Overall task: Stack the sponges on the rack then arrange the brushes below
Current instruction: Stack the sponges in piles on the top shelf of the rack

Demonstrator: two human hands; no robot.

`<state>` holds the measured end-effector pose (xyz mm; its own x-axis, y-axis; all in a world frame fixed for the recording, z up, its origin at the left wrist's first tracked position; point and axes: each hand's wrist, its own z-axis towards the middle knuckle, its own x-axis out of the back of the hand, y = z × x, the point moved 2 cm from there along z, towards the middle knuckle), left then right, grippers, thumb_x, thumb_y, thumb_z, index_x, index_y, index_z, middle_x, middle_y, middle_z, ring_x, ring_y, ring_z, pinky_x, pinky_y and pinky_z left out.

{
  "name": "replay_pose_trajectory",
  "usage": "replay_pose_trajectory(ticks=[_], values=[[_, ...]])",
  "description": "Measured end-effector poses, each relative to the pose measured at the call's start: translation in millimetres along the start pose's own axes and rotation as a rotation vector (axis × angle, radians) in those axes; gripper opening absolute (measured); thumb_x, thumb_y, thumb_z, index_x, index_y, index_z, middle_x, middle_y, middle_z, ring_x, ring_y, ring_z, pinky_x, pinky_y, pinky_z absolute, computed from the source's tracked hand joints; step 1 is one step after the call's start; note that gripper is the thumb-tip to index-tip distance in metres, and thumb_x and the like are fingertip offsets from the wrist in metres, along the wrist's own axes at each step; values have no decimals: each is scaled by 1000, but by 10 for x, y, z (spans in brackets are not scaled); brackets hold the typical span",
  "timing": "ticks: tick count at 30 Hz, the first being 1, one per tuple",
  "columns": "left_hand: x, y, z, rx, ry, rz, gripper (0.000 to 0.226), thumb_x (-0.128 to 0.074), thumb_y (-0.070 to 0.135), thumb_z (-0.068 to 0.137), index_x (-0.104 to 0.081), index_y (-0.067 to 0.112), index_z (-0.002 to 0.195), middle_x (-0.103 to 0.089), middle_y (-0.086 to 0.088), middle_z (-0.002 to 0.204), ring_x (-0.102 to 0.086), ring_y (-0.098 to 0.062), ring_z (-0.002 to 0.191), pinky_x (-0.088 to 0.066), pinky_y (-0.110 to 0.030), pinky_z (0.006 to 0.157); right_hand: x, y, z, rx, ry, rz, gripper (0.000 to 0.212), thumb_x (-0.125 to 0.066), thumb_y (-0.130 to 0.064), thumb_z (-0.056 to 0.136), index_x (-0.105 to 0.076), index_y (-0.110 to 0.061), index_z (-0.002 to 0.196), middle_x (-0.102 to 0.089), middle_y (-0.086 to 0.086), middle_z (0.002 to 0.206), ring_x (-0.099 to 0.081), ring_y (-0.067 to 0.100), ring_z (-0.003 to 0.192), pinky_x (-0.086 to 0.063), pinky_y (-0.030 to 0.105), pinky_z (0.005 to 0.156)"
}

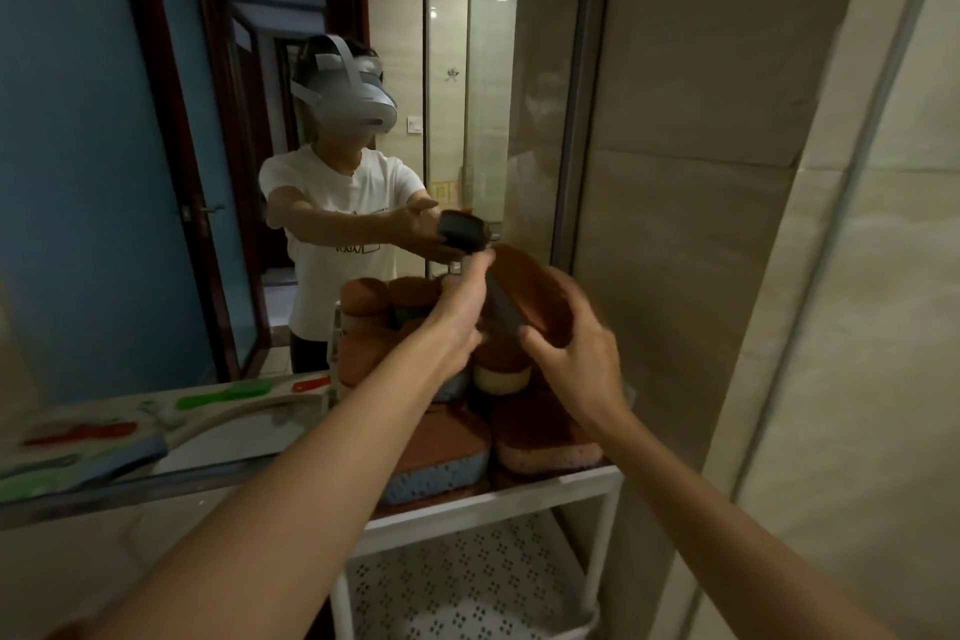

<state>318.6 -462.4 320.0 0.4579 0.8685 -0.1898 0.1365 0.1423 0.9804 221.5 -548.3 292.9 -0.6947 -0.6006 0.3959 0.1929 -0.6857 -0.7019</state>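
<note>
My left hand (462,309) is raised over the rack, fingers and thumb pinching the upper end of a brown-topped sponge (524,288). My right hand (576,353) has its fingers curled round the lower end of the same sponge, thumb toward me. Between the two hands the sponge sits tilted, its high end by the left hand and its dark side turned toward me, and it is in the air above the pile, not resting on it.

Directly under my hands is the stack of sponges (501,377) on the top shelf of the white rack (519,499). At its base a blue-bottomed sponge (441,463) lies below my left wrist and a pink-bottomed sponge (545,442) lies below my right wrist, the two touching side by side. More sponges are piled on them, up close under my palms.

Below that, between my forearms, is the perforated lower shelf (467,577).

Out past my left forearm, on the table, lie a red brush (83,431) and a green brush (223,398); I cannot tell which are reflections. Beyond them the mirror (156,224) shows a person holding the sponge. To the right of my right arm stands a tiled wall (727,224).
</note>
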Motion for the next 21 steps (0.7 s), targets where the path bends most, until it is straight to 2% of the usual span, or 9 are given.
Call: replay_pose_trajectory(ticks=[2,3,5,7,10,14,21], values=[[35,1,6,-143,20,413,55,-37,48,93,-36,17,138,-49,-10,137,-49,-27,122,-42,-43,101,22,68,4,-85,45,-87,64,-57,-24,90,-26,-30,145,-46,7,136,-54,19,114,-47,28,91],[70,-32,11,-186,27,657,57,-36,48,94,-30,17,141,-44,-11,142,-45,-29,127,-38,-44,104,22,106,9,-113,41,-158,63,-54,-26,93,-22,-32,147,-41,10,138,-51,23,116,-46,32,92],[140,-184,10,-162,-14,1165,63,-34,50,94,-16,21,148,-26,-12,153,-24,-32,141,-23,-48,115,-2,167,3,-132,3,-340,63,-47,-28,96,-14,-33,148,-31,14,141,-38,30,127,-40,39,99],[190,-346,-9,-88,-96,1485,66,-25,55,95,-4,27,150,-5,-10,159,2,-30,147,-2,-51,117,-45,217,-3,-140,-39,-501,60,-41,-29,98,-9,-34,149,-27,16,142,-30,32,131,-37,41,102],[215,-447,-21,-33,-142,1623,64,-15,60,94,-1,32,149,9,-8,159,12,-31,146,8,-50,116,-102,294,12,-175,-95,-650,55,-35,-28,100,-9,-34,149,-29,20,141,-34,36,127,-39,41,99],[206,-425,-17,2,-166,1655,64,-14,59,94,0,31,149,11,-7,159,11,-31,146,7,-49,116,-168,397,18,-241,-197,-682,51,-33,-31,101,-15,-36,148,-30,20,142,-35,35,128,-39,40,99],[215,-463,-29,-10,-138,1670,63,-14,59,94,0,31,149,10,-7,159,11,-30,146,8,-49,116,-177,429,19,-222,-321,-728,47,-32,-29,101,-22,-36,147,-26,18,145,-31,35,130,-38,39,100]])
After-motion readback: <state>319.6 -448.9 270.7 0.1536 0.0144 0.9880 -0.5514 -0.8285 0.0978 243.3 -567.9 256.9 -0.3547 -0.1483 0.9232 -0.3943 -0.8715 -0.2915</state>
